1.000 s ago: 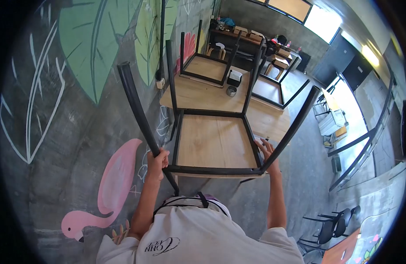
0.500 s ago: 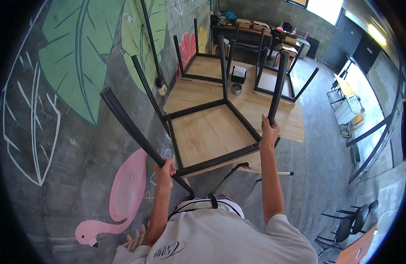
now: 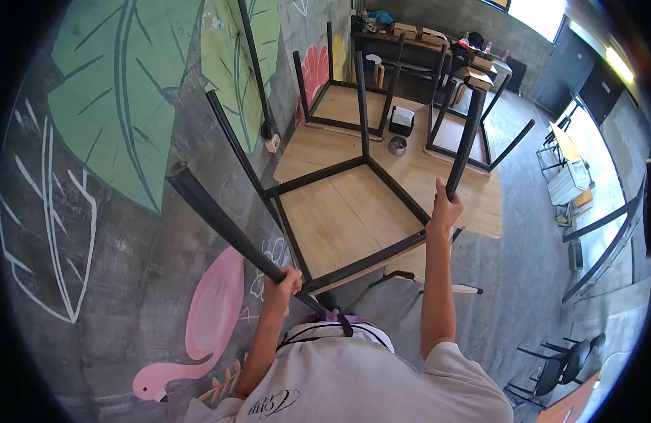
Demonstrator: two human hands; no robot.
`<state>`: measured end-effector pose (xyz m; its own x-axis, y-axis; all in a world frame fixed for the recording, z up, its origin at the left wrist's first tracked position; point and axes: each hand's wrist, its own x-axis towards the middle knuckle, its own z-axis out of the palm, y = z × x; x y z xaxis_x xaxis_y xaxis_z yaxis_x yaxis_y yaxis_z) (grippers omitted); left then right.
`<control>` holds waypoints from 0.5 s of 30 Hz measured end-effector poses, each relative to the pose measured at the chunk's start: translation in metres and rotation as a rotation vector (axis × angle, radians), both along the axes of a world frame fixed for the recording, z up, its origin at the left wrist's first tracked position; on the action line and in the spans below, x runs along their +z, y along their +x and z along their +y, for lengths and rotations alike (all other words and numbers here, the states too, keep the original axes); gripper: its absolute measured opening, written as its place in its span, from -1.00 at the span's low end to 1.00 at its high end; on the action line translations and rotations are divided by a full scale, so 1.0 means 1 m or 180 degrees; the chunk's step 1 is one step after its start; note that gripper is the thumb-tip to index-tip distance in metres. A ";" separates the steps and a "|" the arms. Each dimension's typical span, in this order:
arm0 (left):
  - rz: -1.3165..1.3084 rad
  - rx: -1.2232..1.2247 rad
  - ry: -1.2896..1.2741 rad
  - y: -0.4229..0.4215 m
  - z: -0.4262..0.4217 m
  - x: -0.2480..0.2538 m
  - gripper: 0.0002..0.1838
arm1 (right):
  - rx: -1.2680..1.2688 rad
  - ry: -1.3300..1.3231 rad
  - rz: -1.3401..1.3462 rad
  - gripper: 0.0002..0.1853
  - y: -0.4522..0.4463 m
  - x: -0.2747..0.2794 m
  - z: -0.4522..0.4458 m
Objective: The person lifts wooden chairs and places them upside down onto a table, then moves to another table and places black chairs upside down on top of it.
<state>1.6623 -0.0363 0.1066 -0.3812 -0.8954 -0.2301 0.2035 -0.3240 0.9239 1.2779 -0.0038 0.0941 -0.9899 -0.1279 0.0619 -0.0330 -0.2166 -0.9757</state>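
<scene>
An upturned stool [image 3: 350,215] with a wooden seat and black metal legs is between my hands, its legs pointing up. My left hand [image 3: 283,283] is wrapped round the near left leg, close to the seat frame. Higher up on the right, my right hand [image 3: 444,206] grips another leg of the same stool. The stool overlaps the near left part of a wooden table [image 3: 473,201]; whether it touches the tabletop cannot be told. Two more upturned stools, one at the back left [image 3: 348,107] and one at the right [image 3: 458,134], rest on the table.
A napkin holder [image 3: 401,121] and a round metal tin [image 3: 397,146] stand mid-table. The painted wall [image 3: 121,233] runs close along my left. Black chairs [image 3: 558,366] are at the lower right, and a cluttered desk [image 3: 410,44] is at the back.
The view has shifted slightly, so most things appear farther right. The held stool has turned a little, its near left leg tip now lower in view. Both hands keep their grip.
</scene>
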 end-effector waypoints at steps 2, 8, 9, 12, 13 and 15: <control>-0.0158 -0.0085 0.0024 -0.002 -0.009 -0.002 -0.65 | 0.0058 0.0000 -0.0010 -0.64 -0.003 -0.009 -0.013; -0.0354 -0.0461 0.0175 -0.002 -0.028 -0.025 -0.63 | 0.0008 0.0143 0.0048 -0.63 -0.010 -0.026 -0.046; -0.0390 -0.0570 0.0213 -0.002 -0.030 -0.027 -0.63 | 0.0012 0.0172 0.0062 -0.63 -0.009 -0.027 -0.049; -0.0441 -0.0674 0.0241 -0.004 -0.038 -0.030 -0.63 | -0.0010 0.0237 0.0018 -0.62 -0.012 -0.030 -0.056; -0.0502 -0.0733 0.0256 -0.004 -0.038 -0.032 -0.64 | 0.0004 0.0238 0.0010 -0.64 -0.015 -0.035 -0.057; -0.0265 -0.0599 0.0324 -0.007 -0.042 -0.043 -0.66 | 0.0041 0.0271 0.0022 -0.66 -0.019 -0.039 -0.060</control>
<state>1.6555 -0.0783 0.0638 -0.5153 -0.7809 -0.3531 0.0552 -0.4414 0.8956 1.2585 -0.0637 0.0551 -0.9877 -0.1458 0.0569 -0.0374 -0.1333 -0.9904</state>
